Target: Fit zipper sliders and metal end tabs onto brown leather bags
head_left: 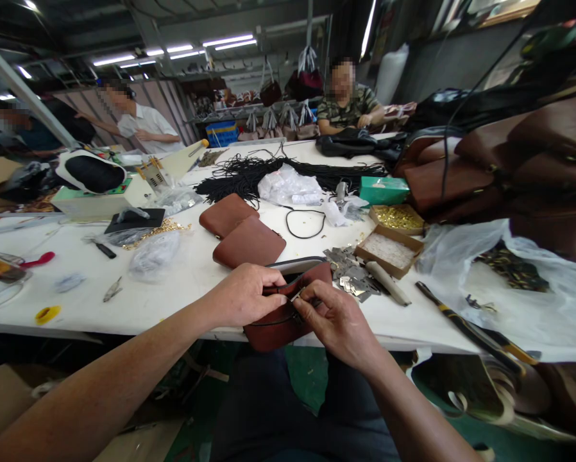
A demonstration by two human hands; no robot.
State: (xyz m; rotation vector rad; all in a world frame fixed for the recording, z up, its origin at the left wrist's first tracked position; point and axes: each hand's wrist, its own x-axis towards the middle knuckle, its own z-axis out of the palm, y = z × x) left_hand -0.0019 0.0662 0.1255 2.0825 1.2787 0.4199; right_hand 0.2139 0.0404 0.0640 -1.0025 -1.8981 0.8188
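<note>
A small reddish-brown leather bag (276,335) hangs over the table's front edge, its mouth facing up. My left hand (242,295) is closed on the bag's rim, thumb outside and fingers partly inside the opening. With thumb and forefinger, my right hand (333,314) pinches a small, light metal-looking piece (296,296) at that same rim; its exact kind is too small to make out. Just behind the bag lie two brown leather flaps (249,242), one overlapping the other. Flat metal plates (350,273) are heaped beside my right hand.
A box of gold fittings (396,217) and a box of clear pieces (389,250) stand right of centre. Long-handled pliers (475,327) lie at the right edge. Black cords (235,176) stretch across the back. Brown bags (523,160) pile up at right. A co-worker (348,99) sits opposite.
</note>
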